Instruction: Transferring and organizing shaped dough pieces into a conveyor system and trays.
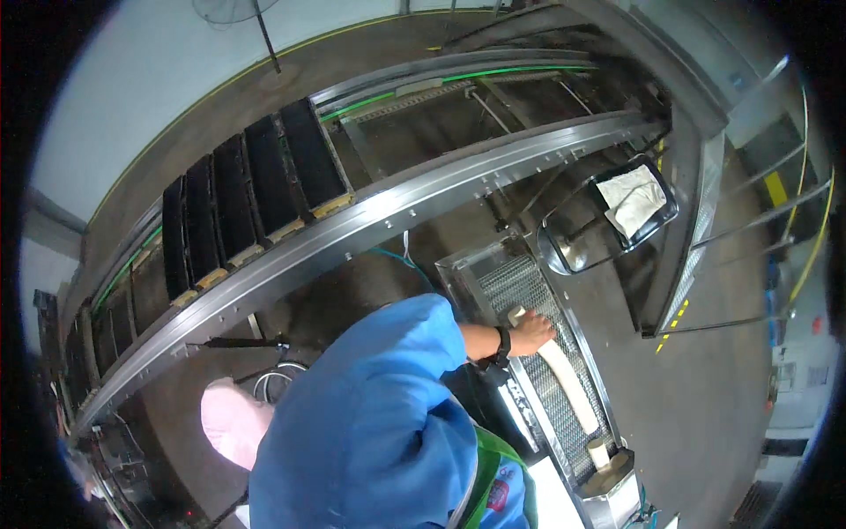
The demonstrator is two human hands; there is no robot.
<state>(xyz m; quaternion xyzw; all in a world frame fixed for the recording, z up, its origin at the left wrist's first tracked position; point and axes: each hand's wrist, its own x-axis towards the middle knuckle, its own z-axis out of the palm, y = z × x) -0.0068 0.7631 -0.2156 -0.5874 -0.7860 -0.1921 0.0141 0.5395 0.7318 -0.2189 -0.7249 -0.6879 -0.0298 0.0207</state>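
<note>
My left arm, in a blue sleeve with a dark band at the wrist, reaches across to a mesh conveyor. My left hand (532,334) rests over the upper part of a long cream-coloured dough roll (568,385), its fingers curled around it. A short end of the roll shows past the hand, and the rest runs down the mesh belt (511,284). A second, shorter cream piece (598,453) stands at the belt's lower end, beside a metal chute (614,487). My right hand is out of view.
A curved steel conveyor (423,187) crosses ahead, carrying several long black pans (269,167). To the right, a black tub (667,189) holds a white cloth (632,201). A pink cap-shaped thing (231,421) is left of my arm. Metal railings (749,225) stand far right.
</note>
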